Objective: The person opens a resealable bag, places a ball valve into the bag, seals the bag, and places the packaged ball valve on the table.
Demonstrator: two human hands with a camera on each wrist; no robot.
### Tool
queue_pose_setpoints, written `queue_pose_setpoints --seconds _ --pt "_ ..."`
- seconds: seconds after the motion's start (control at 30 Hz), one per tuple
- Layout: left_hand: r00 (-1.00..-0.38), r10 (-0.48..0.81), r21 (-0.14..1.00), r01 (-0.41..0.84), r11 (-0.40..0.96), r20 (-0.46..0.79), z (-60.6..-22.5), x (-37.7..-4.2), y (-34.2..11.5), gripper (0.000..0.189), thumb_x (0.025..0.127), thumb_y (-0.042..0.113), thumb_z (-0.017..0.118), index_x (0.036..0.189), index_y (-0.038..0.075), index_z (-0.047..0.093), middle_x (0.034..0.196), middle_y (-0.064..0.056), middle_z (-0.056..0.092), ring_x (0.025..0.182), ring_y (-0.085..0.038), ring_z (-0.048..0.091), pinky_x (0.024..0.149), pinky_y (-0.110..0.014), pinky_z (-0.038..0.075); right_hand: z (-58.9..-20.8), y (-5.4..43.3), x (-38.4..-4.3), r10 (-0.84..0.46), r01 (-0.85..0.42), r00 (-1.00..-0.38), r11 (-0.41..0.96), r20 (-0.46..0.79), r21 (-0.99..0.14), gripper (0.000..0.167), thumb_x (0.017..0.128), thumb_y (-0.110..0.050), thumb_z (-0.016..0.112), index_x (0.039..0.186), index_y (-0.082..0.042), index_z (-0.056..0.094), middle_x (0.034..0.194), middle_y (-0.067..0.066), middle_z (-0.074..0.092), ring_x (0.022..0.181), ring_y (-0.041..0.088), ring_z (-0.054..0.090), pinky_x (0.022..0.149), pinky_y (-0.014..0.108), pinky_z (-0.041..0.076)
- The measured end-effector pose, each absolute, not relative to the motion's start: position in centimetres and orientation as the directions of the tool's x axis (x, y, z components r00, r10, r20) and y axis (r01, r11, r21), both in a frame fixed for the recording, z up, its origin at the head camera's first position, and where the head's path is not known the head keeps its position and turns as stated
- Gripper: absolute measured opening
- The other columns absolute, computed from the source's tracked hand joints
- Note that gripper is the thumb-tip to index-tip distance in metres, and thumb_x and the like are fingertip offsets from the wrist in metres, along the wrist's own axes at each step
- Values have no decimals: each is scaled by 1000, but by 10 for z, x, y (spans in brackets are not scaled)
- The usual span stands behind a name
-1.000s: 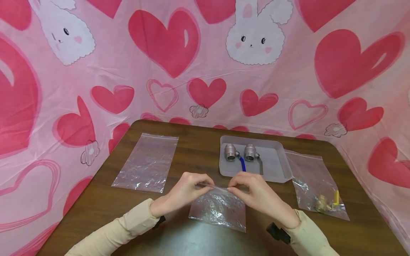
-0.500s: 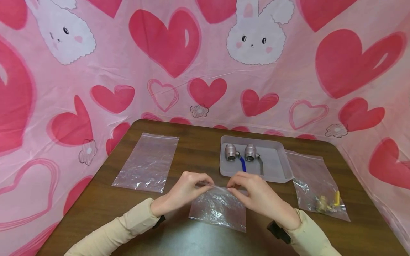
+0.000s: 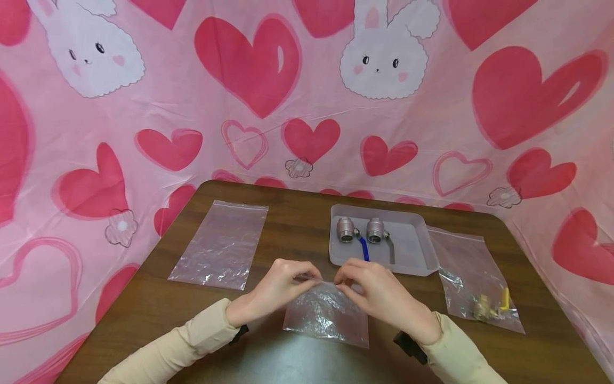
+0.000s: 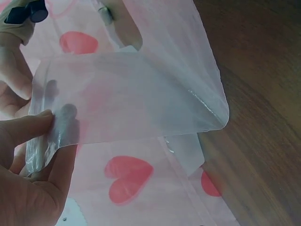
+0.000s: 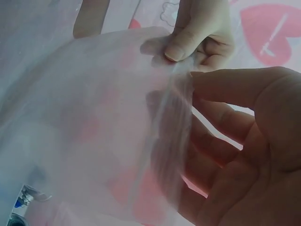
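Observation:
A clear zip-lock bag [image 3: 328,317] hangs between both hands near the front of the table. My left hand [image 3: 283,285] pinches the left end of its top edge between thumb and fingers. Close to it, my right hand [image 3: 379,288] pinches the same edge further right. From the left wrist view, the bag [image 4: 113,99] looks flat and see-through, with the left thumb on its near face. The right wrist view has the right hand's [image 5: 249,141] other fingers behind the film, seen through it beside the seal strip.
Behind the hands stands a shallow translucent tray [image 3: 412,256] holding two metal ball valves, one with a blue handle [image 3: 364,249], one with a grey handle [image 3: 392,252]. Another clear bag [image 3: 220,245] lies at left. At right, a bag [image 3: 460,261] contains a brass valve [image 3: 482,308] with a yellow handle.
My right hand has slid a little left along the bag's top edge, nearer the left hand. The left hand keeps its pinch and has barely moved.

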State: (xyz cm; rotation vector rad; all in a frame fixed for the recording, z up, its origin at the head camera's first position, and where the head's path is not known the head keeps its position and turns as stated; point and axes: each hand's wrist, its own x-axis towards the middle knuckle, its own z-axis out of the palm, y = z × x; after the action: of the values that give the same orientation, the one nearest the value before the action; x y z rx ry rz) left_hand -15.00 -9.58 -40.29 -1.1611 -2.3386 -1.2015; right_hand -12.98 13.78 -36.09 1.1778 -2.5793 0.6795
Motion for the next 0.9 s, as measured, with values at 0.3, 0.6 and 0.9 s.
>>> queue_pose_setpoints --seconds 0.3,0.6,0.9 --pt "-657 525 577 744 337 541 -405 -151 -96 7 86 4 75 89 11 74 86 0 77 81 -7 73 74 -11 55 -360 141 -122 -646 -724 -670 677 367 -132 19 78 -2 78 87 -17 71 85 -7 66 71 6 61 60 21 51" --pt "-567 600 505 812 292 565 -408 -156 -97 14 85 3 75 98 7 71 93 -2 76 88 -10 72 80 -14 56 -364 144 -127 -613 -706 -669 701 419 -102 17 79 -2 77 82 -15 68 77 -7 63 65 5 55 57 21 48" --pt "-421 674 327 905 271 607 -401 -159 -96 26 86 0 74 110 6 66 106 -2 72 98 -10 70 87 -13 53 -364 144 -132 -592 -693 -694 704 410 -156 19 80 -2 76 81 -17 65 74 -9 58 62 -1 46 52 13 40"
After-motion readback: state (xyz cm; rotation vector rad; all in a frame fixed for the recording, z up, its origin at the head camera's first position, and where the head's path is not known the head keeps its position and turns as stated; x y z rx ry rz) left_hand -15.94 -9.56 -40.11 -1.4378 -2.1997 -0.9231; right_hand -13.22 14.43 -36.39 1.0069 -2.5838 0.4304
